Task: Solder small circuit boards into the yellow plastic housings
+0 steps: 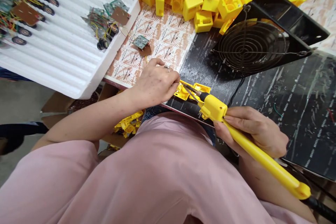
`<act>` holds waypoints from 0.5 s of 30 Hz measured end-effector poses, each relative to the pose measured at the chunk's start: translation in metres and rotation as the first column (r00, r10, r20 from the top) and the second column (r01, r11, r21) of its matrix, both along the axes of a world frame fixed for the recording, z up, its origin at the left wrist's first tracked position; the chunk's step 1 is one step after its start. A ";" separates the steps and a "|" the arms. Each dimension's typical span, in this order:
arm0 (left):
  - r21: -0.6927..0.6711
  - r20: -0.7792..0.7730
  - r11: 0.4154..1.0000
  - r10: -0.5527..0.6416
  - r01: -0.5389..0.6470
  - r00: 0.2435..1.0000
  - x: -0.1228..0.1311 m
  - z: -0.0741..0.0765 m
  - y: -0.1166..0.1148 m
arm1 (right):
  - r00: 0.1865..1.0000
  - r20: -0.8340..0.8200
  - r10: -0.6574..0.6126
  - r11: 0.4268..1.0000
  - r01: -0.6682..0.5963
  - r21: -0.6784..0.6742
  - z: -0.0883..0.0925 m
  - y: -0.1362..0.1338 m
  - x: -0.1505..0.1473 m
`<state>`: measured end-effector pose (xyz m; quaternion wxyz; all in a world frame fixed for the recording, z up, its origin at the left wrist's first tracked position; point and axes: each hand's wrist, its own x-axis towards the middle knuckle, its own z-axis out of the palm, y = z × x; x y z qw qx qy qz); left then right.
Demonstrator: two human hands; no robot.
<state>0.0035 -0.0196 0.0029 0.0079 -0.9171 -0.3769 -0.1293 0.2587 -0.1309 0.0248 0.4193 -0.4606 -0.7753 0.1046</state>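
My right hand [254, 129] grips a yellow soldering iron [252, 143] around its long handle, with a black cord leaving its lower end. Its slim metal tip reaches over an opened yellow plastic casing [201, 89], which lies at the table's near edge. My left hand [157, 82] is closed at the casing's left end; the fingertips hide part of it. Just beyond that hand lies a small green circuit board [141, 42] with a brown piece under it. Yellow wire from the board runs towards my left fingers.
A black fan [252, 52] with a wire guard stands at the right. Behind it are piled yellow plastic casings [193, 7]. A white foam tray [76, 42] at the left carries wired circuit boards [105, 21]. More yellow parts [130, 124] lie in a box below the table edge.
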 end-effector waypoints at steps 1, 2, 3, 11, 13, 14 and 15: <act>0.017 -0.011 1.000 -0.001 0.001 1.000 0.001 0.000 0.000 | 1.000 0.004 0.017 1.000 -0.017 0.010 0.000 0.001 0.000; 0.030 -0.024 1.000 -0.001 0.002 1.000 0.002 0.000 0.000 | 0.999 0.005 0.045 0.999 -0.045 0.026 0.000 0.003 0.000; 0.038 -0.041 0.999 -0.003 0.005 0.999 0.003 0.000 0.000 | 0.997 0.009 0.072 0.996 -0.073 0.042 0.000 0.004 0.000; 0.080 -0.138 0.995 -0.051 0.062 0.989 0.006 0.008 0.001 | 0.998 0.025 0.058 0.998 -0.058 0.001 0.010 0.003 0.017; 0.105 -0.142 0.992 -0.060 0.075 0.988 0.006 0.009 0.001 | 0.998 0.050 0.028 0.997 -0.024 -0.073 0.012 -0.001 0.024; 0.120 -0.145 0.989 -0.064 0.082 0.987 0.006 0.009 0.001 | 0.996 0.081 0.039 0.992 -0.028 -0.125 0.012 -0.003 0.025; 0.130 -0.148 0.988 -0.067 0.087 0.987 0.006 0.009 0.000 | 0.992 0.110 0.058 0.984 -0.038 -0.174 0.012 -0.004 0.025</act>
